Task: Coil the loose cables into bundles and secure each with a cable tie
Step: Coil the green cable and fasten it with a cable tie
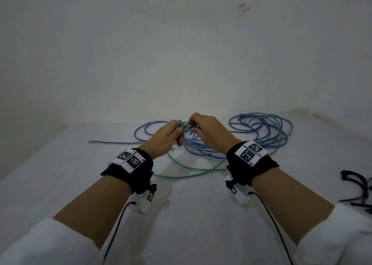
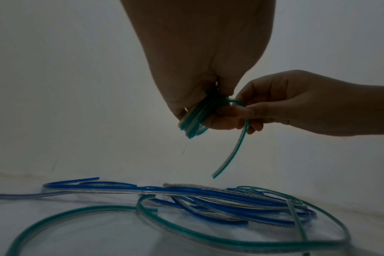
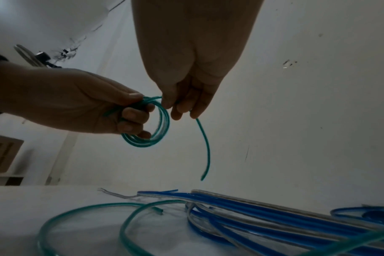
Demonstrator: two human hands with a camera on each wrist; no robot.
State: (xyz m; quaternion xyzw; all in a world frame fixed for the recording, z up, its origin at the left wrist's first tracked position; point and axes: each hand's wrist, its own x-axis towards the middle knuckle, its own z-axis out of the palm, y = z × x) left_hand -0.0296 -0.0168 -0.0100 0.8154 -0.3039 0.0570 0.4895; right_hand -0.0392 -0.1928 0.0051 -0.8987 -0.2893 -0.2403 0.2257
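My left hand (image 1: 171, 134) grips a small coil of green cable (image 1: 182, 127) above the white table; the same coil (image 3: 152, 131) shows as several loops in the right wrist view. My right hand (image 1: 203, 129) pinches the cable's tail just beside the coil (image 2: 193, 119), and the free end (image 2: 229, 155) hangs down in the air (image 3: 205, 152). Loose blue cables (image 1: 203, 146) and another green cable (image 1: 193, 174) lie tangled on the table under and beyond both hands.
A further heap of blue and green cable (image 1: 261, 127) lies at the back right near the wall. Black cable ties (image 1: 356, 188) lie at the table's right edge. A cardboard box (image 3: 2, 154) stands off to the left.
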